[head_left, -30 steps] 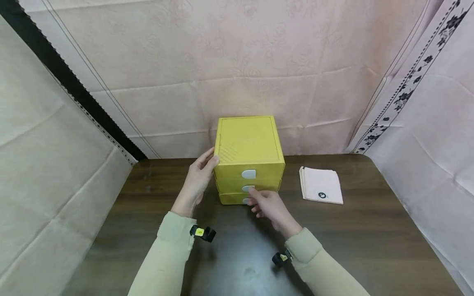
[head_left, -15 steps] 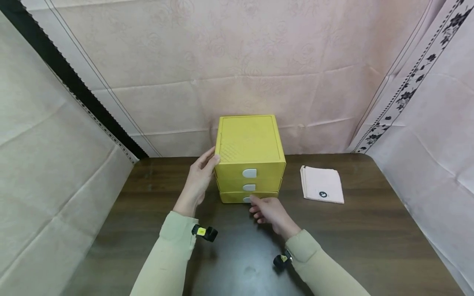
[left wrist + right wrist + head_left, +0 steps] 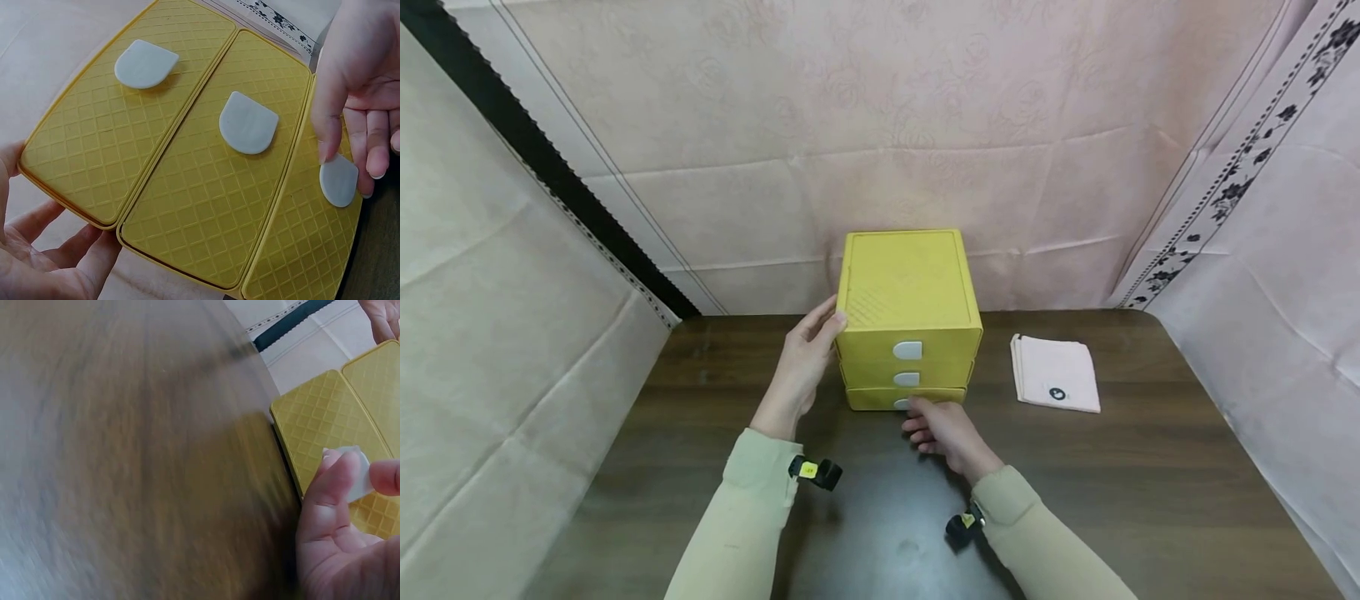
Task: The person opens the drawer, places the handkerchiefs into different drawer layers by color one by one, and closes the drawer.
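Observation:
A yellow cabinet of 3 small drawers (image 3: 910, 283) stands at the back of the table, each front bearing a white tab handle. My left hand (image 3: 797, 367) rests against its left side, the thumb near the top front corner and the fingers fairly straight along the side. With thumb and finger, my right hand (image 3: 947, 429) pinches the bottom drawer's handle (image 3: 339, 181); its other fingers hang loosely curled. In the left wrist view, the top handle (image 3: 145, 64) and middle handle (image 3: 249, 123) are untouched. All drawers look closed or nearly so. The cabinet's inside is hidden.
A folded white cloth (image 3: 1056, 373) with a small dark emblem lies right of the cabinet. Pale cloth (image 3: 910, 125) hangs behind and at both sides. The brown wooden table (image 3: 880, 517) extends in front.
My right hand has moved down from the middle drawer's handle to the bottom one and now pinches it. The left hand keeps its place on the cabinet.

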Motion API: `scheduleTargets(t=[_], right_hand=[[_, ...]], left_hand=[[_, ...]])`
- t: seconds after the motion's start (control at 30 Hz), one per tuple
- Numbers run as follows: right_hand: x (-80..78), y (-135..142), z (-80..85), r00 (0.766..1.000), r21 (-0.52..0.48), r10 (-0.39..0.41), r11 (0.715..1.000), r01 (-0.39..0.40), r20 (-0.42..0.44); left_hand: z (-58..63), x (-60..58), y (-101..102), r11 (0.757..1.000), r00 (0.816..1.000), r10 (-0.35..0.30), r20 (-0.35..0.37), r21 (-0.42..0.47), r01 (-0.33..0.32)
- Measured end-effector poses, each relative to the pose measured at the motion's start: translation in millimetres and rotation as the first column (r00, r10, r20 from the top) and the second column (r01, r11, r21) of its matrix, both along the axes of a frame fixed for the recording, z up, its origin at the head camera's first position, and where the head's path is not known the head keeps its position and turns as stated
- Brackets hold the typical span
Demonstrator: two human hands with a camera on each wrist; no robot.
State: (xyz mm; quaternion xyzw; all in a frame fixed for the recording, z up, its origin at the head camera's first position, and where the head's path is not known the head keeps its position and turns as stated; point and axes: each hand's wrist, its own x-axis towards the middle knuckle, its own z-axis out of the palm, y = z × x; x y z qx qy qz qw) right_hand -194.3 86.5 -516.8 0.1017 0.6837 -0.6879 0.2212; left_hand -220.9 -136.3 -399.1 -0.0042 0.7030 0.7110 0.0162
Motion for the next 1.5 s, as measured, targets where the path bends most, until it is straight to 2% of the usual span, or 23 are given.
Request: scheduleTargets(t=[0.23,0.33,0.4,0.93,1.3,1.4,1.5], right_hand=[[1.3,-3.6,-5.4,1.000,-0.004,-0.001,1.000,0.001,-0.027],[1.8,-4.2,-5.3,0.999,-0.004,0.007,1.000,-0.007,-0.037],[2.2,-4.5,-5.3,0.999,-0.007,0.010,1.000,-0.011,-0.039],[-0.5,-12.0,-6.8,1.000,-0.065,-0.009,0.998,0.009,0.003],[6.5,-11.9,-8.6,1.000,-0.045,0.006,0.999,-0.005,0.008],[10.8,-10.9,-7.4,1.000,-0.045,0.019,0.999,-0.018,0.011],[15.0,-9.7,-6.2,0.999,-0.048,0.032,0.998,-0.031,0.019]], left_hand=[[7.5,3.5,1.5,1.000,1.000,-0.005,0.013,-0.005,0.005],[7.0,4.0,0.9,1.000,1.000,-0.002,0.009,-0.003,0.002],[1.0,0.9,-0.5,1.000,1.000,0.000,0.000,0.004,0.000],[0.2,-1.2,0.3,1.000,1.000,0.002,0.001,0.008,-0.002],[0.9,-2.5,-0.4,1.000,1.000,-0.007,0.028,-0.001,0.007],[3.6,-1.4,-0.2,1.000,0.999,-0.011,0.034,-0.005,0.011],[12.8,4.7,1.0,1.000,0.999,-0.012,0.041,-0.020,0.012]])
